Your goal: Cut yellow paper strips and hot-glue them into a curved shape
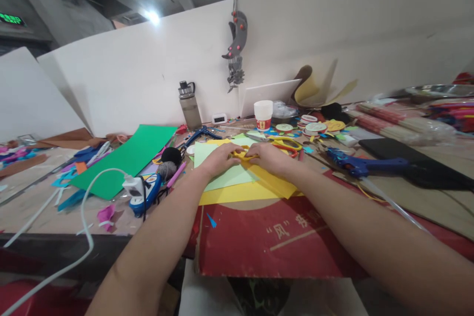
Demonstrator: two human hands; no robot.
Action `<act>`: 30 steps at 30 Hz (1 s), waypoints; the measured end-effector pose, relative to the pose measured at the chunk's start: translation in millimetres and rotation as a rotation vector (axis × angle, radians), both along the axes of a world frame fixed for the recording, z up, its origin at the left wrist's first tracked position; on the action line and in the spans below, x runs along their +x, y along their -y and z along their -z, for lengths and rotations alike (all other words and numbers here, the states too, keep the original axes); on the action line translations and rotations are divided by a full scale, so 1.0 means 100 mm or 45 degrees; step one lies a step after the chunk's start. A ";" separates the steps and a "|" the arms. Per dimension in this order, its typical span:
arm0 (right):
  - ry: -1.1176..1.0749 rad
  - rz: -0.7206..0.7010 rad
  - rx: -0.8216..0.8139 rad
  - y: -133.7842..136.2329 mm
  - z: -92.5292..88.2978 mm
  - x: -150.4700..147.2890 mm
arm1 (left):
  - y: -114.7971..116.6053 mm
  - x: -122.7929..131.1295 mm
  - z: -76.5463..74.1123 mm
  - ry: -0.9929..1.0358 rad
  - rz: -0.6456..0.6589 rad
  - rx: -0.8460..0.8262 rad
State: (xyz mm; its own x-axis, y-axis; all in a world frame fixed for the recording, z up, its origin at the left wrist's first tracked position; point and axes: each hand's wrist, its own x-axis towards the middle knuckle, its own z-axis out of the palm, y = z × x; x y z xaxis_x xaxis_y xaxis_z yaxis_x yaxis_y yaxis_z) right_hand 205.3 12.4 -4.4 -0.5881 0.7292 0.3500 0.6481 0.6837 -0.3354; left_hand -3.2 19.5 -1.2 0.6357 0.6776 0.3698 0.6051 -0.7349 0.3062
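Both my arms reach out over the table. My left hand (219, 158) and my right hand (270, 158) meet over a stack of paper sheets, and both pinch a small yellow piece (242, 154) between their fingertips. Beneath lie a light green sheet (229, 175) and a yellow sheet (255, 188), on a red cardboard with white characters (274, 242). Yellow-handled scissors (287, 144) lie just beyond my right hand.
A large green sheet (128, 158) lies left, with a white cable (87, 217) and a blue-white glue gun (146, 195). Another blue glue gun (361, 165) lies right beside a black board (414, 163). A water bottle (190, 106), paper cup (263, 114) and tape rolls (314, 127) stand behind.
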 end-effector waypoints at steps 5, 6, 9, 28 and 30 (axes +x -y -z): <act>-0.073 -0.018 0.114 0.00 -0.01 -0.02 | 0.03 0.01 -0.03 -0.069 -0.148 0.105; -0.092 0.003 0.174 0.00 -0.01 -0.02 | 0.04 0.02 -0.04 -0.063 -0.159 0.123; -0.188 0.138 0.384 -0.01 -0.02 -0.03 | 0.06 0.03 -0.06 -0.031 -0.156 0.145; 0.146 0.117 0.419 0.15 -0.15 -0.10 | 0.07 0.06 -0.09 0.026 -0.103 0.230; 0.111 0.178 0.401 0.16 -0.15 -0.10 | 0.07 0.07 -0.09 0.059 -0.097 0.228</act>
State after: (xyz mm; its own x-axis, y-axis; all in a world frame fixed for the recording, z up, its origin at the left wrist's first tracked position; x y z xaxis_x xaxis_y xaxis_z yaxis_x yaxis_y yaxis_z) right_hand 195.6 -3.8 11.0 -0.5281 0.6688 0.5233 0.7595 0.6477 -0.0612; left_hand 3.4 12.7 7.9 0.5646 0.6438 0.5165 0.6491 -0.7329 0.2038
